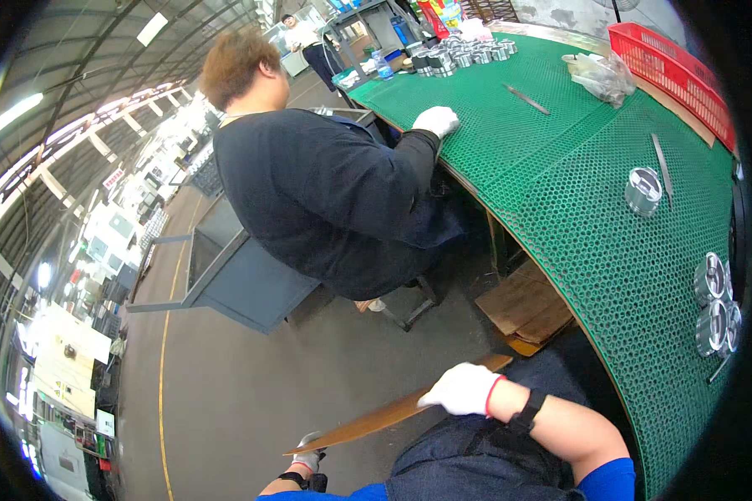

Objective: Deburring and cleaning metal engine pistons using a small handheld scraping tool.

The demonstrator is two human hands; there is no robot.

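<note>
Two gloved hands hold a long wooden board (393,412) low beside the green worktop (560,184): the right hand (462,389) closes over its upper part, the left hand (307,457) grips its lower end. Metal cylinders (714,302) stand on the worktop.

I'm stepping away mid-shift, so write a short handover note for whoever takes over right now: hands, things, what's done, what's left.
Left hand: gloved, grip closed on the low end of the long flat wooden board.
Right hand: white glove, holding the same board near its upper end; the board slants across the lap, off the table.
Green mesh table mat: one metal cylinder part stands alone, a cluster of them sits at the right edge, more at the far end. Thin metal rods and a red basket lie beyond.
A co-worker sits alongside, hand on the mat.
Done: board in both hands. Left: cannot tell; parts nearby untouched.
</note>
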